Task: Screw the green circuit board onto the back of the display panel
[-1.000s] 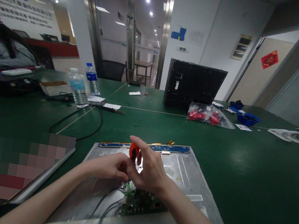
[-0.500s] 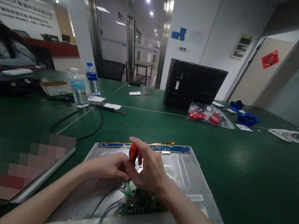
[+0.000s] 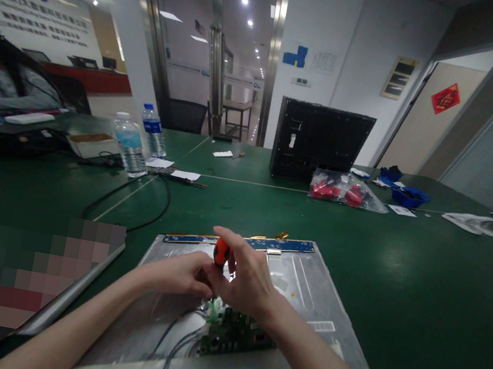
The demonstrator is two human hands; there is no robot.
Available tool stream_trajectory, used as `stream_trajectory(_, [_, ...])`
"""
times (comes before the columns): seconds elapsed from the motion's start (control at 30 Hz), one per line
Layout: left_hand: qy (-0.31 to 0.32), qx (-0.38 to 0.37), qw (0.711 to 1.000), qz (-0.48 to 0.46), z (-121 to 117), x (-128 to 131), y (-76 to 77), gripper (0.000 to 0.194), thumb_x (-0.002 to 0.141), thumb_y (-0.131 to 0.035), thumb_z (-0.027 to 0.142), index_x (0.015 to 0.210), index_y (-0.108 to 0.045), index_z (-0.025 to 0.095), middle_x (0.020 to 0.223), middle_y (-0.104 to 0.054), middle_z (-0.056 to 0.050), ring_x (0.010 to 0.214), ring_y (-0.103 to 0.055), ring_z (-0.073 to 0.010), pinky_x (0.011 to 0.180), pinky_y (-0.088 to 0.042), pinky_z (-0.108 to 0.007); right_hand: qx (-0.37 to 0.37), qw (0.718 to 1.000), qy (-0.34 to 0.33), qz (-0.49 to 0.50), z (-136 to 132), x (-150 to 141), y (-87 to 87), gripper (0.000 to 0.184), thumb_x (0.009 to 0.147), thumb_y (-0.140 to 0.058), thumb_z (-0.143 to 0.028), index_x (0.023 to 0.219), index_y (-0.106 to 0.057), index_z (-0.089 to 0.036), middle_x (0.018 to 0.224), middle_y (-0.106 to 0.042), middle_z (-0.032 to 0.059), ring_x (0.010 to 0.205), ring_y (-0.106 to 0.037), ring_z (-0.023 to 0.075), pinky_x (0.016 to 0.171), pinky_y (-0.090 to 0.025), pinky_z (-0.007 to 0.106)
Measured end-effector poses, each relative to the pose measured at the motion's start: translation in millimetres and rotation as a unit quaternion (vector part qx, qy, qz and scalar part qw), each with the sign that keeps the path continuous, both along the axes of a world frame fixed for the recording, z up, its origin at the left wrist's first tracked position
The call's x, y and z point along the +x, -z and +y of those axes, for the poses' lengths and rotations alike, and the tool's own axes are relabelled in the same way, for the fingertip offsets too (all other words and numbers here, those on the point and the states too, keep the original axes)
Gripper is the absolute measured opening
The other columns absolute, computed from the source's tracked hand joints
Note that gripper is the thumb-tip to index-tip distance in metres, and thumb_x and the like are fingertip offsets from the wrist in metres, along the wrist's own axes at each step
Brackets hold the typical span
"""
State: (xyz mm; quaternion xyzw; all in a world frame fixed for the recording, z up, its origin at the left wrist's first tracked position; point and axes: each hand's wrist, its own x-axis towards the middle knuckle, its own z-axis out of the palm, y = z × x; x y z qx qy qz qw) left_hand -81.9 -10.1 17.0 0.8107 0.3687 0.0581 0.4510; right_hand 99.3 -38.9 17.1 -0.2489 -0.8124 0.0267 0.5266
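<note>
My right hand [image 3: 250,274] is closed around the red and black handle of a screwdriver [image 3: 221,252], held nearly upright. Its index finger stretches over the handle's top. My left hand [image 3: 187,273] has its fingers pinched together at the shaft just below the handle, mostly hiding the shaft. Below both hands, the tip end meets the upper left corner of a green circuit board [image 3: 233,338]. That board sits on the back of a flat metal display panel [image 3: 326,300]. Dark cables [image 3: 171,352] run from the board's left side. A narrow blue circuit strip [image 3: 297,247] lines the panel's far edge.
A black monitor housing [image 3: 324,138] stands at the back, with a plastic bag of red items [image 3: 345,190] before it. Water bottles [image 3: 130,146] and a black cable [image 3: 168,199] lie left. Blue trays [image 3: 410,196] are at right. Another person [image 3: 13,73] sits far left.
The screwdriver handle has turned and tilted slightly, showing more of its red side. Both hands stay in nearly the same place.
</note>
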Motion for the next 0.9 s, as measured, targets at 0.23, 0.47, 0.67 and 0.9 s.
stream_trajectory(0.23, [0.006,-0.012,1.000,0.008,0.0,2.2,-1.6,0.005,0.067,-0.061,0.021,0.069,-0.061,0.017,0.067,-0.057,0.003,0.069,-0.053,-0.0158,0.066,-0.042,-0.024,-0.010,1.000,-0.026,0.001,-2.0,3.5,-1.7,0.057,0.087,-0.047,-0.025,0.141,-0.032,-0.016,0.086,-0.061,0.0022,0.057,-0.051,0.0127,0.052,-0.044,0.026])
stream_trajectory(0.47, [-0.004,-0.016,1.000,0.006,-1.3,2.3,-0.3,0.014,0.066,-0.063,0.027,0.075,-0.062,0.017,0.071,-0.060,0.001,0.070,-0.055,-0.0175,0.066,-0.043,-0.025,-0.008,1.000,-0.019,0.008,-2.9,2.9,-3.9,0.056,0.086,-0.045,-0.020,0.140,-0.033,-0.018,0.085,-0.062,0.0017,0.057,-0.052,0.0121,0.051,-0.044,0.024])
stream_trajectory(0.67, [-0.004,-0.009,1.000,0.008,-3.1,3.4,-3.2,0.013,0.070,-0.060,0.028,0.069,-0.063,0.015,0.068,-0.059,0.001,0.067,-0.054,-0.0156,0.062,-0.040,-0.023,0.013,1.000,0.004,0.013,0.3,0.3,-0.6,0.044,0.090,-0.047,-0.023,0.133,-0.039,-0.019,0.081,-0.062,0.0005,0.056,-0.051,0.0123,0.049,-0.043,0.024])
stream_trajectory(0.9, [0.002,0.025,1.000,0.010,-2.9,2.8,-2.5,0.011,0.070,-0.059,0.026,0.070,-0.064,0.016,0.071,-0.060,0.000,0.071,-0.056,-0.0168,0.067,-0.043,-0.024,-0.006,1.000,-0.016,-0.015,-1.5,3.8,-2.2,0.055,0.089,-0.047,-0.023,0.141,-0.032,-0.016,0.088,-0.063,0.0033,0.061,-0.055,0.0138,0.055,-0.049,0.027])
